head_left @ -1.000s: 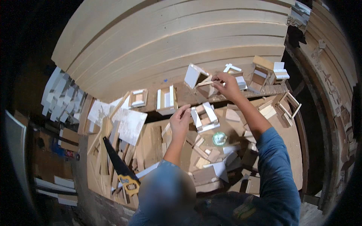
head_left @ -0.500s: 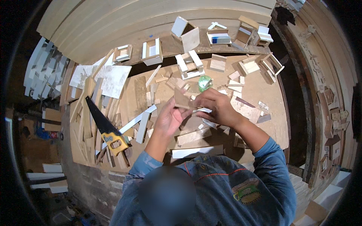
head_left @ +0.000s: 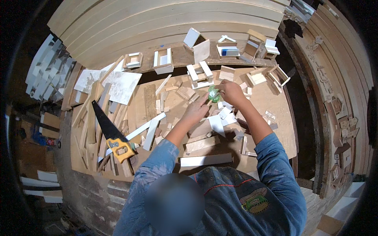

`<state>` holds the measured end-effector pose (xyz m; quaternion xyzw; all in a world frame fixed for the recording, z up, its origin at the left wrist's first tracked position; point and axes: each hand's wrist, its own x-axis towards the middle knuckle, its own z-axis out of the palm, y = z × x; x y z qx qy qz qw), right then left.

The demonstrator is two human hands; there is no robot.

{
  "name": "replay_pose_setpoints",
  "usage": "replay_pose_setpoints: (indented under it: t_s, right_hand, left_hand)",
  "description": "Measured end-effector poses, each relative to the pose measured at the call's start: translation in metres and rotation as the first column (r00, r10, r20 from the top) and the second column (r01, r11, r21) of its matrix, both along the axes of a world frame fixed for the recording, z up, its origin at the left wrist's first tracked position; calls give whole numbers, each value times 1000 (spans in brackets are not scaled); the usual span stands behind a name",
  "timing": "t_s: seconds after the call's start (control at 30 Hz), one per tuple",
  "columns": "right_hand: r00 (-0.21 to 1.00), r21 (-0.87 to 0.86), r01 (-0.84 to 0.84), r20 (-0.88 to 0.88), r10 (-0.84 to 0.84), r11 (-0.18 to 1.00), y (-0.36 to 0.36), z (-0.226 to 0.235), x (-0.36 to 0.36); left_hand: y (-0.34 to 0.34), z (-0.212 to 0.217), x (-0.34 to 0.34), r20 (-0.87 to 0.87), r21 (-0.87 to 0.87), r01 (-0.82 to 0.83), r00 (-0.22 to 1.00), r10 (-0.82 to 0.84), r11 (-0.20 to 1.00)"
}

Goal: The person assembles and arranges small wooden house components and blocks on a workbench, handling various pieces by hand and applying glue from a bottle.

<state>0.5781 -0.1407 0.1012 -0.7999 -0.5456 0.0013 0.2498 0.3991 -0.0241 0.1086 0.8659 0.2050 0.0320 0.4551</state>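
Observation:
A small green translucent cup (head_left: 214, 94) stands at the middle of the workbench, between my two hands. My left hand (head_left: 195, 111) reaches to its near left side, with fingers closed against it. My right hand (head_left: 232, 94) is at the cup's right rim, its fingers bent together; whatever they pinch is hidden. Just beyond my hands stands a small wooden frame with white strips (head_left: 200, 74). Close below them lie white offcuts (head_left: 217, 124) and a pale wooden block (head_left: 202, 144).
A yellow-handled handsaw (head_left: 120, 148) lies at the left on wood strips (head_left: 91, 129). White-topped board (head_left: 120, 88) rests behind them. Small box-like wooden pieces (head_left: 163, 61) line the back ledge. A long white strip (head_left: 206, 159) lies by the front edge.
Both hands have moved away from me to the green cup. The thin wooden panel that was in my left hand no longer shows there.

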Motion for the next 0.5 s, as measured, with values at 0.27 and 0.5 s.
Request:
replay_pose_setpoints:
  t_s: [0.27, 0.5]
  right_hand:
    - [969, -147, -216, 93, 230, 965, 3, 16, 17]
    - [926, -257, -291, 165, 339, 921, 18, 14, 24]
  left_hand:
    - [1, -8, 14, -96, 268, 89, 993, -65, 959]
    - [3, -5, 9, -111, 283, 140, 987, -113, 949]
